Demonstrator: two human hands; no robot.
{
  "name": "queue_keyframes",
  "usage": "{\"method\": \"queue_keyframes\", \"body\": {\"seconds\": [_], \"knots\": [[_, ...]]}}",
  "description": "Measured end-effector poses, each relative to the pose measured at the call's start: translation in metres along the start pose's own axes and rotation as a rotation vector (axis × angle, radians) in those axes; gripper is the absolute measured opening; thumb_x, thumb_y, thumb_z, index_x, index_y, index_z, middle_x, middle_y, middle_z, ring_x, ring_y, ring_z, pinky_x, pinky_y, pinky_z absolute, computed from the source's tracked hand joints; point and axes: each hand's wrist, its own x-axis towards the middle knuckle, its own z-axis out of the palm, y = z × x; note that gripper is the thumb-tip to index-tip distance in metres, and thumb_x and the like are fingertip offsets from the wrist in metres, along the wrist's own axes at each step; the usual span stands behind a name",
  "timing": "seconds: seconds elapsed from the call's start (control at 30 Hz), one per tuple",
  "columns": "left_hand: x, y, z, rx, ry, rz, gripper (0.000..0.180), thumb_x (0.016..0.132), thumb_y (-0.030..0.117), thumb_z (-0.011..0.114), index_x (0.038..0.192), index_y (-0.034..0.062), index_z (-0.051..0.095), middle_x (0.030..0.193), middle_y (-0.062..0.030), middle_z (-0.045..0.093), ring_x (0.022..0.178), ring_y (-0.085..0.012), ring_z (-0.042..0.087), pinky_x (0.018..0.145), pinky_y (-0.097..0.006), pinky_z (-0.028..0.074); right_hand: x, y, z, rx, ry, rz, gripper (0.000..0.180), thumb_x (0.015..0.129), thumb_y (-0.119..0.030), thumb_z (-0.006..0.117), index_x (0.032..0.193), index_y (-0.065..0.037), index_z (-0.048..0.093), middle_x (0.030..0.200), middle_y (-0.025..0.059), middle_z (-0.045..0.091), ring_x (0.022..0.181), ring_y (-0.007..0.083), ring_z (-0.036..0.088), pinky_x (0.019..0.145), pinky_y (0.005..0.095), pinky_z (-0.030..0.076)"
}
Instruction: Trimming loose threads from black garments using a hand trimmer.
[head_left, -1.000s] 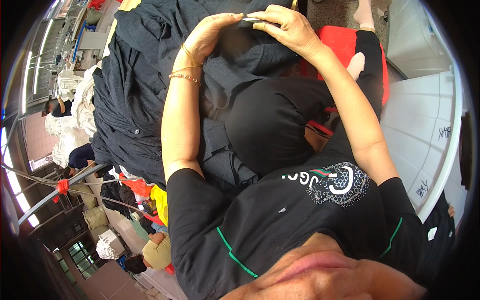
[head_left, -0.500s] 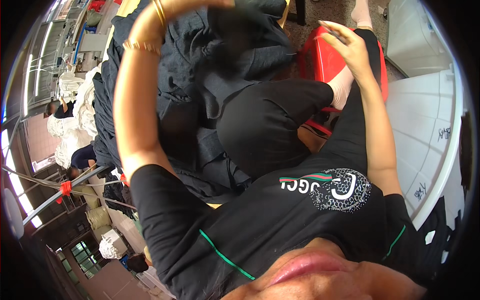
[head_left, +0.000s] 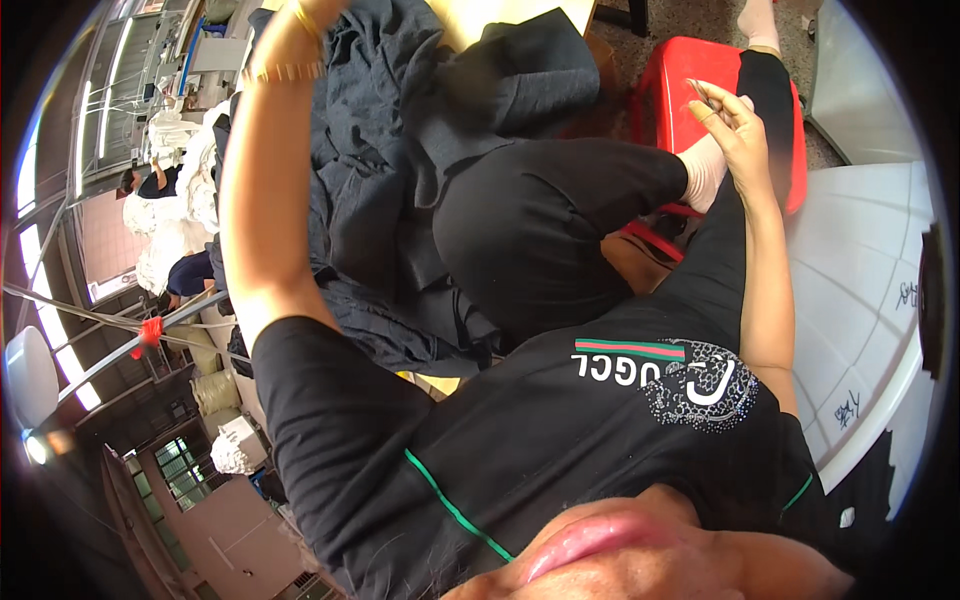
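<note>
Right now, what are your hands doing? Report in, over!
Left hand raised at the top edge, fingers cut off from view. Right hand pinching a small thin tool over the red stool. Dark garment pile heaped beside the knee.

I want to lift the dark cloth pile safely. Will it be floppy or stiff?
Probably floppy: the dark cloth lies in soft folds and drapes over the lap. Likely heavy together, since many layers are heaped. It seems unlikely to slide, being crumpled.

left arm raised, hand cut off | right hand (head_left: 737, 120) fingers pinched

head cam | looks steeply down, close over torso and lap | single fisheye view
</note>
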Motion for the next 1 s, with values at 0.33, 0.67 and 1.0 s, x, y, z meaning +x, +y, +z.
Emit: {"method": "queue_keyframes", "body": {"seconds": [0.33,0.67,1.0], "knots": [[-0.168,-0.019,0.054,0.341,-0.086,-0.023,0.056,0.080,-0.006,0.063,0.132,0.0137,0.060,0.121,-0.0105,0.058,0.105,-0.0244,0.062,0.093,-0.033,0.051,-0.006,-0.063,0.092,0.138,-0.317,-0.098,0.041,0.087,-0.009,0.075,0.126,-0.002,0.065,0.083,-0.0050,0.055,0.076,0.0016,0.049,0.070,0.0180,0.042],[-0.045,-0.006,0.057,-0.567,0.163,0.032,0.011,0.097,0.011,0.061,0.103,0.0028,0.061,0.087,0.0026,0.061,0.075,-0.0057,0.055,0.068,-0.021,0.048,-0.005,-0.090,0.109,0.145,-0.131,-0.157,0.036,0.091,-0.010,0.071,0.126,-0.002,0.064,0.075,-0.0110,0.049,0.067,-0.0015,0.040,0.060,0.0167,0.032],[-0.077,-0.043,0.068,-0.643,0.199,-0.050,0.011,0.092,0.009,0.067,0.101,0.0025,0.067,0.088,0.0010,0.065,0.081,-0.0087,0.059,0.075,-0.023,0.048,-0.002,-0.078,0.088,0.044,-0.030,-0.090,0.042,0.089,-0.006,0.072,0.129,0.000,0.061,0.078,-0.0089,0.049,0.071,-0.0001,0.043,0.066,0.0155,0.034]]}}
